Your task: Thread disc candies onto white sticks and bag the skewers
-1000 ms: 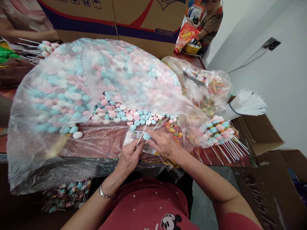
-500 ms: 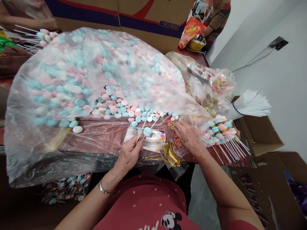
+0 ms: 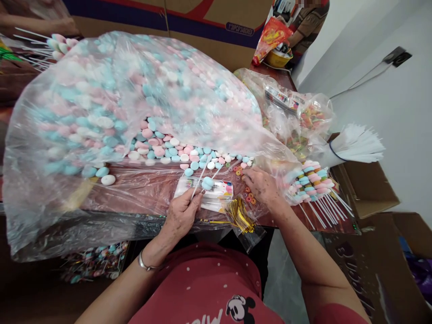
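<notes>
Left hand (image 3: pixel 180 212) first: thumb and fingers pinching two thin white sticks (image 3: pixel 199 181), both slanting up and away, with a pale blue sweet (image 3: pixel 207 183) seemingly threaded on the right-hand one, just above the fingertips. Over to the right hand (image 3: pixel 265 186): fingers bent, tips down at the little colored rings (image 3: pixel 249 198) strewn on the surface (image 3: pixel 281 219); whether they grip one, I can't tell from here.

Between the hands there's a white packet (image 3: pixel 222 191), flat on the surface, with a bunch of gold ties (image 3: pixel 240 215) at its near right corner. Just beyond, loose pink, blue and white sweets (image 3: pixel 189 157) spill from a huge clear bag (image 3: pixel 168 90), packed and sprawling right across the left side.

Out to the right, filled sticks (image 3: pixel 312 182) lie heaped, bare ends toward us, and behind them a banded sheaf of plain white sticks (image 3: pixel 359 144) leans above an open carton (image 3: pixel 374 189). At the far end, a person in a striped top (image 3: pixel 312 22) is beside a yellow basin (image 3: pixel 278 59).
</notes>
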A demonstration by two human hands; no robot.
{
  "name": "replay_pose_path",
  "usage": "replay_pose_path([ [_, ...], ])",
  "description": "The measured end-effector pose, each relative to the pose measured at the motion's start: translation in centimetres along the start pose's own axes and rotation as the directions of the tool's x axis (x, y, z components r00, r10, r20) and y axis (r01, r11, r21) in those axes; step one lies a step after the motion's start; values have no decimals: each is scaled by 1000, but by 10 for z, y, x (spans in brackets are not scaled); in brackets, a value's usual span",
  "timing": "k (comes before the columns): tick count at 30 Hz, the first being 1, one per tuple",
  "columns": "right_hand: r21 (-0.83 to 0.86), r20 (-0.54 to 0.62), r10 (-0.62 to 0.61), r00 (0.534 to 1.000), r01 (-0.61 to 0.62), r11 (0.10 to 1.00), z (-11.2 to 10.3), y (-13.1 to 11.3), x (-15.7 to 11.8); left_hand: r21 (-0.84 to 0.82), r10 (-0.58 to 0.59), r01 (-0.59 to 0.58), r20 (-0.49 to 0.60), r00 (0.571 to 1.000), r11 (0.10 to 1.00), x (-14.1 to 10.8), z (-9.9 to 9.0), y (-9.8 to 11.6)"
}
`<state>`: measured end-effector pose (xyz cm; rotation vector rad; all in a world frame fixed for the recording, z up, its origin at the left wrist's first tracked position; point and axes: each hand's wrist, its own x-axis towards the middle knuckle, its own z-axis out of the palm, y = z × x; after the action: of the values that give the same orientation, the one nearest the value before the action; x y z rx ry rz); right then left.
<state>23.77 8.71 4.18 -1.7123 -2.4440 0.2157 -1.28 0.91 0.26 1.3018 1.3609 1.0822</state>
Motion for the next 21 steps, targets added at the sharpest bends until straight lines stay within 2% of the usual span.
replay_pose_path([
  [3, -77, 41, 37, 998, -33, 997, -2, -4, -4, 9, 4, -4, 4, 1000, 1000, 0, 0, 0],
  [6, -41, 37, 27, 999, -25, 999, -3, -7, -7, 30, 23, -23, 17, 1000, 999, 0, -1, 1],
  [10, 155, 26, 48, 999, -52, 987, -6, -9, -8, 53, 38, -40, 47, 998, 998, 0, -2, 3],
  [12, 335, 2, 103, 995, -98, 937, -7, -10, -7, 68, 49, -53, 58, 997, 996, 0, -2, 5],
  [14, 604, -6, 165, 986, -128, 786, -6, -13, -6, 92, 68, -75, 72, 995, 993, 0, -3, 7],
  [17, 924, 51, 209, 977, -126, 362, -1, -18, -1, 122, 97, -109, 103, 990, 987, 1, -3, 11],
  [19, 980, 103, 195, 975, -133, 148, 2, -22, 2, 139, 107, -125, 128, 986, 982, 1, -2, 13],
  [21, 984, 153, 172, 973, -166, 63, 3, -26, 5, 154, 114, -136, 144, 983, 979, 1, -2, 13],
])
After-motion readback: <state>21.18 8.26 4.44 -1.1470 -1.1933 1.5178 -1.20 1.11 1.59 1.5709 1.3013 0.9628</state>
